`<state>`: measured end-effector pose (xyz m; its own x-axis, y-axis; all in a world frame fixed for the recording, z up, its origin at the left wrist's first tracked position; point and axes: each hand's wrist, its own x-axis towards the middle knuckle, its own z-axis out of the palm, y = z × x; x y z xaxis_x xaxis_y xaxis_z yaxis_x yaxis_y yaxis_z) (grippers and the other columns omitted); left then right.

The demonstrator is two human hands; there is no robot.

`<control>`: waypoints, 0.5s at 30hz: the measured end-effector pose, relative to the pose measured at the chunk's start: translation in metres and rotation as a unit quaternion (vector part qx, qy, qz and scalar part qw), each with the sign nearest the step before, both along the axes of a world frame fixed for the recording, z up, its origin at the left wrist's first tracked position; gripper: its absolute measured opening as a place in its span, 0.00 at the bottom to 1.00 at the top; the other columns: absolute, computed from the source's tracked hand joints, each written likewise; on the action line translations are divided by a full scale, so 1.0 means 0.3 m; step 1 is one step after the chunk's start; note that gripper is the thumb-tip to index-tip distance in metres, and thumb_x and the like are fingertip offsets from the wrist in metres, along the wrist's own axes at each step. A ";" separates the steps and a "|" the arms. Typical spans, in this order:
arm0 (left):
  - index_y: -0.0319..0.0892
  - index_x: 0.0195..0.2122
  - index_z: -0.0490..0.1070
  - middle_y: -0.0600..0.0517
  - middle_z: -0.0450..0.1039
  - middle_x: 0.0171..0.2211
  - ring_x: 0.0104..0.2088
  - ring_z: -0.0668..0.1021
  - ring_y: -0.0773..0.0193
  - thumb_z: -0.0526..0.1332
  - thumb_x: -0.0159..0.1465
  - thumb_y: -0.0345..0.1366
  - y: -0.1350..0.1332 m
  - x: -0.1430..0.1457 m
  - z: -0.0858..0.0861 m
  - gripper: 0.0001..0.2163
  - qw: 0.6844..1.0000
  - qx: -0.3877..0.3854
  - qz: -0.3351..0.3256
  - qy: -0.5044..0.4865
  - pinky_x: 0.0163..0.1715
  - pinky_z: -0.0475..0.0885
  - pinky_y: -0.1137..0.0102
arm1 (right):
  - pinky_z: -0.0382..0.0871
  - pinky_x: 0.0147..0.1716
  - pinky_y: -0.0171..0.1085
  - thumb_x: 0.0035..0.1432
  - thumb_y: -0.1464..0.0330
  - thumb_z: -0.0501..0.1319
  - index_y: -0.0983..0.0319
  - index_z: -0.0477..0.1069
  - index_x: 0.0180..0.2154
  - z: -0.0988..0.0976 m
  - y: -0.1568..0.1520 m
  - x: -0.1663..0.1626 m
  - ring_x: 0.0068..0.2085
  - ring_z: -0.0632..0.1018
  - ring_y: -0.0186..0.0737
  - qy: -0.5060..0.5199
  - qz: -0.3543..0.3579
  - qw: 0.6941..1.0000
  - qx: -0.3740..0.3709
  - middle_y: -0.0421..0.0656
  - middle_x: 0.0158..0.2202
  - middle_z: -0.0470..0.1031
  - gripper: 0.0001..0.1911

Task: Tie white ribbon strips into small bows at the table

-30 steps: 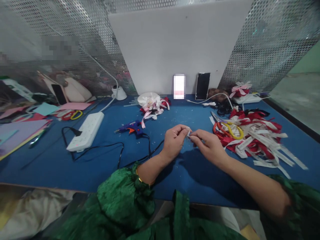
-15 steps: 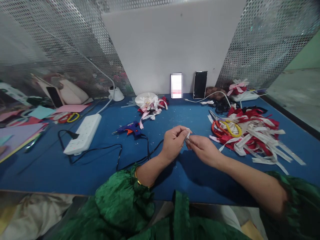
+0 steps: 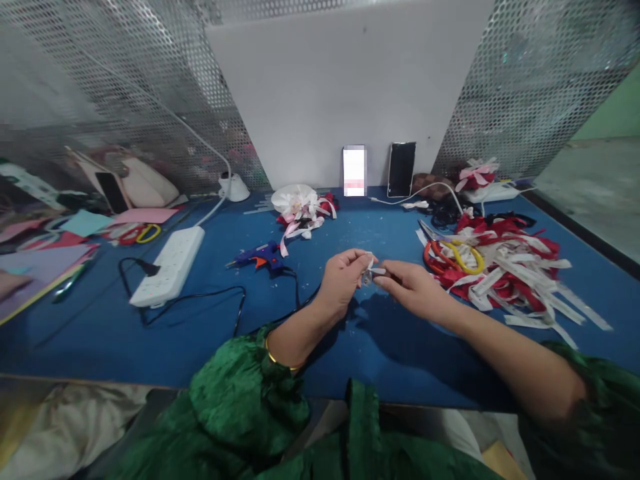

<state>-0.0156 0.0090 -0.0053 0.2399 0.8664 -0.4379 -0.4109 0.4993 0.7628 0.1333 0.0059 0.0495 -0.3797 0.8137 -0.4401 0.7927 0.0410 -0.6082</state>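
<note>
Above the middle of the blue table, my left hand (image 3: 343, 280) pinches a small piece of white ribbon (image 3: 370, 267) between thumb and fingers. From the other side my right hand (image 3: 413, 290) grips the ribbon's loose end with its fingertips. The fingers partly cover the ribbon, so its full shape is hidden. Left of my hands lies a blue glue gun (image 3: 263, 256) with an orange trigger. Scissors with red and yellow handles (image 3: 467, 257) rest on a heap of red and white ribbon strips (image 3: 520, 267) to the right.
A white power strip (image 3: 173, 267) with a black plug and cable lies left. At the back are a white dish (image 3: 283, 193) with ribbon pieces, a lit phone (image 3: 355, 172) and a dark phone (image 3: 401, 170). Another person's hand (image 3: 9, 283) shows at far left, near coloured sheets (image 3: 55, 263).
My hands have shifted slightly apart, the left one a little leftward, and more of the white ribbon shows between them. At far left the other person's hand has come further into view.
</note>
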 end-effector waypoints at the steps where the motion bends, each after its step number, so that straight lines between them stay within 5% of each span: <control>1: 0.37 0.27 0.73 0.58 0.62 0.16 0.15 0.58 0.77 0.62 0.56 0.37 -0.002 0.000 0.002 0.08 1.000 0.005 -0.001 0.001 0.17 0.53 0.78 | 0.57 0.27 0.33 0.59 0.60 0.54 0.62 0.65 0.30 -0.001 0.002 -0.001 0.26 0.68 0.33 0.046 -0.040 0.998 -0.031 0.39 0.25 0.66 0.12; 5: 0.37 0.28 0.72 0.57 0.65 0.18 0.16 0.60 0.76 0.61 0.57 0.37 -0.009 0.005 0.008 0.08 1.000 0.017 -0.015 0.007 0.17 0.55 0.78 | 0.59 0.25 0.33 0.59 0.58 0.54 0.63 0.66 0.28 -0.009 -0.006 -0.015 0.23 0.66 0.31 0.181 -0.184 0.955 -0.144 0.37 0.22 0.64 0.16; 8: 0.37 0.28 0.72 0.57 0.65 0.17 0.16 0.61 0.76 0.60 0.57 0.37 -0.012 0.007 0.009 0.08 0.999 0.016 -0.027 0.006 0.17 0.56 0.78 | 0.56 0.23 0.32 0.57 0.59 0.57 0.64 0.66 0.24 -0.013 -0.008 -0.019 0.21 0.63 0.29 0.193 -0.237 0.940 -0.154 0.36 0.20 0.63 0.16; 15: 0.37 0.28 0.72 0.57 0.64 0.17 0.16 0.61 0.76 0.60 0.58 0.38 -0.014 0.011 0.006 0.09 0.999 0.023 -0.022 -0.001 0.17 0.57 0.78 | 0.55 0.23 0.32 0.60 0.61 0.54 0.63 0.64 0.24 -0.014 -0.016 -0.026 0.21 0.63 0.30 0.104 -0.155 0.981 -0.058 0.35 0.17 0.61 0.16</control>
